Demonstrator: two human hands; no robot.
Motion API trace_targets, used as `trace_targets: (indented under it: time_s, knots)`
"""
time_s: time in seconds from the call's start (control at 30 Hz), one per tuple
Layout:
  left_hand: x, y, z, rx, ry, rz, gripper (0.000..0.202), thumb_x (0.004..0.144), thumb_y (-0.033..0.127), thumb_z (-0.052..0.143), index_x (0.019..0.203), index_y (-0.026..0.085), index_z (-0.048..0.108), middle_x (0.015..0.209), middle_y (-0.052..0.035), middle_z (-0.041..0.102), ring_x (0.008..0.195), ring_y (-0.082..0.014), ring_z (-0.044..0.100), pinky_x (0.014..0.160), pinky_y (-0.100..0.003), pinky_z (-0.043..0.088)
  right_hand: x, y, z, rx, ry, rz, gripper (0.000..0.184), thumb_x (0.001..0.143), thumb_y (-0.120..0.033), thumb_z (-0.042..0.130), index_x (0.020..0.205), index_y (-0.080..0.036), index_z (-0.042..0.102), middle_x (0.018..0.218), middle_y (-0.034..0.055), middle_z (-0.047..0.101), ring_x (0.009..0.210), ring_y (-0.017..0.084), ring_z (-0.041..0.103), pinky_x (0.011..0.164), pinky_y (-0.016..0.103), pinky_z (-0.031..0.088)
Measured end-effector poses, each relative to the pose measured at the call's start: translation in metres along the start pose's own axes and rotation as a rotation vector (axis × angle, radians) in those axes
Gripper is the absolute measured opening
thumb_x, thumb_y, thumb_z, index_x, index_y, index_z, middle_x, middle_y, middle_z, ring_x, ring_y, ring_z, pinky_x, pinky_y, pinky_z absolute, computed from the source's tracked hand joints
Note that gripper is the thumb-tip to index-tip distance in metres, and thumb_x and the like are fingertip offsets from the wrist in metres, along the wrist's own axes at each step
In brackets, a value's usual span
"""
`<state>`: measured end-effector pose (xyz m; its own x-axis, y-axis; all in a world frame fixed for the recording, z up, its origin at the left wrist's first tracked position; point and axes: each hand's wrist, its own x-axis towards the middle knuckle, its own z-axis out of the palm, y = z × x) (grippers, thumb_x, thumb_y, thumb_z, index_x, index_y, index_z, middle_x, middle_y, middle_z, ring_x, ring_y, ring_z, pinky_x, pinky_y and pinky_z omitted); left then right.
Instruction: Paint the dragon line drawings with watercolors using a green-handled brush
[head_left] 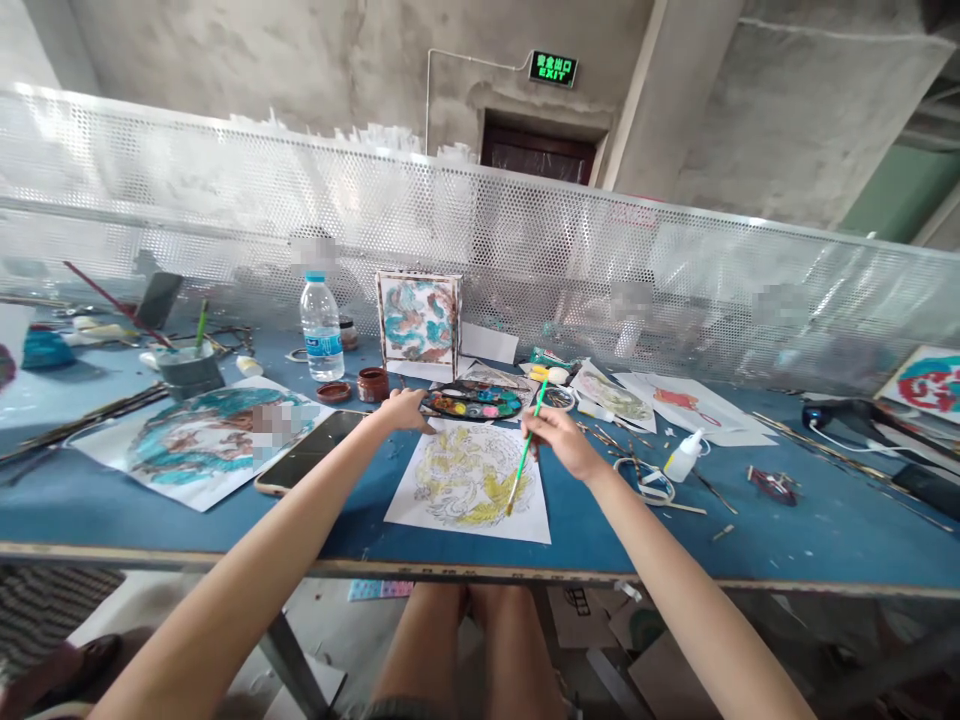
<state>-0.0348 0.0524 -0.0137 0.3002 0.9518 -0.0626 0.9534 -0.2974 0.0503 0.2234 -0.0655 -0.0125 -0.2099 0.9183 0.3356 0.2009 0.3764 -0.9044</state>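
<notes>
Holding a green brush (525,460), the right hand (562,440) has its fingers closed around the upper part of the handle, pen fashion. The brush's long axis runs on a slant: the handle end points up and away toward the far side of the table (750,530), and the bristle end points down and left, toward the person. The tip rests on, or just over, the lower right part of the drawing (469,485), a white sheet with yellow colouring lying flat straight ahead between the 2 forearms.

The palette (472,403), a dark oval with wells of several colours, sits just beyond the sheet's far edge, long axis left to right. The left hand (405,410) is at its left end, fingers loosely curled with the tips touching the rim. Whether they actually pinch it, I cannot tell. The right hand is near the palette's right end but clear of it, so the left hand is the nearer of the 2.

A phone (307,452) lies just left of the left forearm. A small white squeeze bottle (684,457) stands well right of the brush hand.
</notes>
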Motion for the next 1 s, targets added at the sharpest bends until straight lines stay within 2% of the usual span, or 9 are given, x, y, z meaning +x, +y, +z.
trace_targets:
  time_s: [0.07,0.17,0.23,0.3,0.37,0.43,0.63,0.8,1.0]
  knots:
    - [0.000,0.000,0.000,0.003,-0.001,-0.004,0.096,0.052,0.056,0.067,0.133,0.013,0.037,0.124,-0.0190,0.047,0.114,-0.0371,0.042,0.088,-0.038,0.040,0.002,0.003,-0.002,-0.108,0.046,-0.011,0.036,0.079,-0.048,0.053,0.060,-0.018,0.050,0.047,-0.0030,0.048,0.043,0.011,0.047,0.045,0.023,0.038]
    - [0.001,-0.001,0.001,0.002,0.008,-0.010,0.097,0.051,0.057,0.066,0.133,0.014,0.038,0.125,-0.0186,0.048,0.114,-0.0373,0.041,0.088,-0.038,0.040,0.003,0.005,-0.008,-0.124,0.313,-0.070,0.035,0.081,-0.048,0.049,0.062,-0.019,0.049,0.046,-0.0032,0.045,0.044,0.012,0.045,0.044,0.024,0.037]
    - [0.001,-0.001,0.001,0.000,0.011,-0.009,0.097,0.050,0.058,0.066,0.133,0.014,0.038,0.125,-0.0185,0.048,0.114,-0.0375,0.042,0.088,-0.038,0.040,0.003,0.005,-0.012,-0.128,0.430,-0.120,0.032,0.083,-0.047,0.046,0.068,-0.019,0.051,0.052,-0.0016,0.049,0.049,0.014,0.049,0.048,0.025,0.040]
    - [0.001,-0.001,0.001,0.002,0.009,-0.012,0.096,0.051,0.058,0.066,0.133,0.017,0.038,0.125,-0.0172,0.048,0.114,-0.0371,0.042,0.087,-0.039,0.041,0.002,0.003,-0.012,-0.242,0.463,-0.223,0.029,0.085,-0.045,0.044,0.074,-0.019,0.054,0.066,0.0027,0.057,0.063,0.017,0.055,0.060,0.028,0.044]
    - [0.001,-0.001,0.001,0.000,0.006,-0.015,0.095,0.051,0.058,0.066,0.133,0.018,0.038,0.126,-0.0168,0.048,0.115,-0.0369,0.042,0.087,-0.039,0.041,0.000,0.002,-0.011,-0.397,0.432,-0.339,0.027,0.088,-0.040,0.042,0.081,-0.020,0.058,0.083,0.0063,0.061,0.082,0.020,0.057,0.076,0.032,0.043]
    - [0.001,-0.001,0.001,-0.007,0.006,-0.013,0.095,0.052,0.058,0.066,0.132,0.016,0.038,0.125,-0.0179,0.048,0.114,-0.0373,0.042,0.087,-0.040,0.041,0.000,0.001,-0.009,-0.503,0.368,-0.392,0.027,0.090,-0.038,0.039,0.086,-0.020,0.059,0.092,0.0075,0.061,0.091,0.021,0.055,0.083,0.033,0.040]
    - [0.003,-0.003,0.004,-0.010,0.029,-0.010,0.092,0.052,0.056,0.068,0.131,0.018,0.040,0.122,-0.0160,0.052,0.113,-0.0374,0.043,0.086,-0.039,0.042,0.000,0.008,-0.005,-0.568,0.236,-0.298,0.029,0.091,-0.040,0.037,0.091,-0.021,0.058,0.082,0.0059,0.061,0.078,0.020,0.056,0.072,0.030,0.041]
    - [0.002,-0.002,0.001,-0.008,0.004,-0.009,0.092,0.052,0.057,0.067,0.129,0.015,0.041,0.122,-0.0172,0.051,0.113,-0.0383,0.042,0.088,-0.039,0.040,-0.001,0.007,-0.005,-0.569,0.232,-0.306,0.031,0.092,-0.039,0.035,0.090,-0.020,0.060,0.082,0.0058,0.061,0.079,0.020,0.056,0.071,0.028,0.039]
    - [0.000,-0.001,0.000,-0.031,0.010,-0.009,0.094,0.051,0.056,0.067,0.130,0.014,0.039,0.123,-0.0174,0.050,0.114,-0.0381,0.043,0.090,-0.038,0.038,0.001,0.008,-0.009,-0.563,0.204,-0.278,0.034,0.089,-0.041,0.041,0.071,-0.018,0.060,0.073,0.0048,0.061,0.072,0.019,0.055,0.067,0.028,0.039]
